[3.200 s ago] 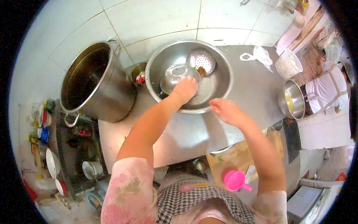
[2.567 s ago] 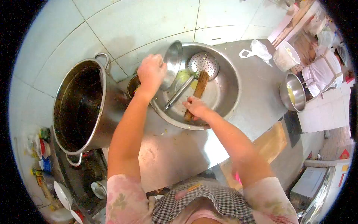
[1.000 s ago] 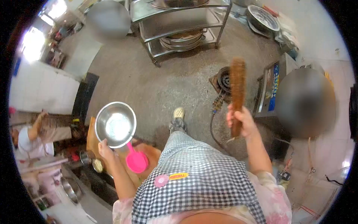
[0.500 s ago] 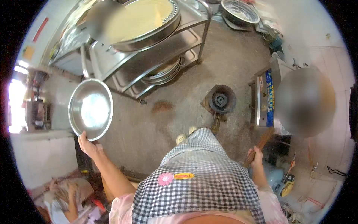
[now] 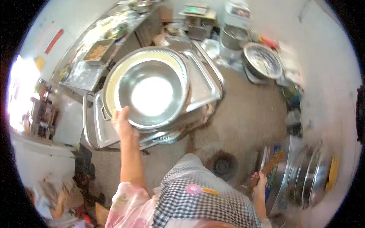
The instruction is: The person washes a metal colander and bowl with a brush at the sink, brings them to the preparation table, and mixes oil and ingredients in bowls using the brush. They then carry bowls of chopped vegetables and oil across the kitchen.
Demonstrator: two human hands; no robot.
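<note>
Your left grip [image 5: 123,123] is closed on the rim of a steel bowl [image 5: 152,95], likely because the edge suits a one-handed hold; glare hides its base. The bowl overlaps a round pan [image 5: 185,78] of pale yellow material [image 5: 116,66] on the trolley [image 5: 201,81]; contact is unclear. Your right grip [image 5: 260,180] clasps a brown brush-like stick [image 5: 274,159], apparently kept aside from the bowl.

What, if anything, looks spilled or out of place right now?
White powdery patches lie scattered over the counter around the tray, possibly a spill or ordinary working mess. The bowl in the left hand shows no visible damage.
</note>
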